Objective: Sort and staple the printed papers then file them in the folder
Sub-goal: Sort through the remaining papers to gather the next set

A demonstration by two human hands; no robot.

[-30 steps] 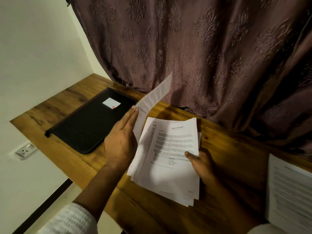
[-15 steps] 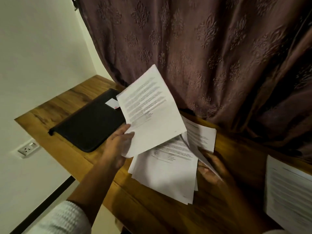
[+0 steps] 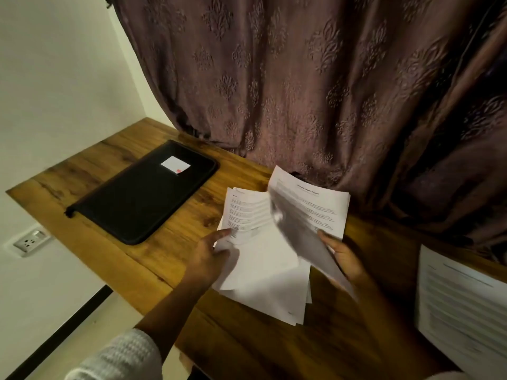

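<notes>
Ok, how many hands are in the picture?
2. The left hand pinches a printed sheet at the left edge of the paper pile. The right hand grips a lifted sheet on the pile's right side. No other hand shows.

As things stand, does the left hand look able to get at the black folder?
Likely yes: the black folder lies beside the left hand, bare desk between them. That hand pinches a printed sheet, so it must let go first.
</notes>
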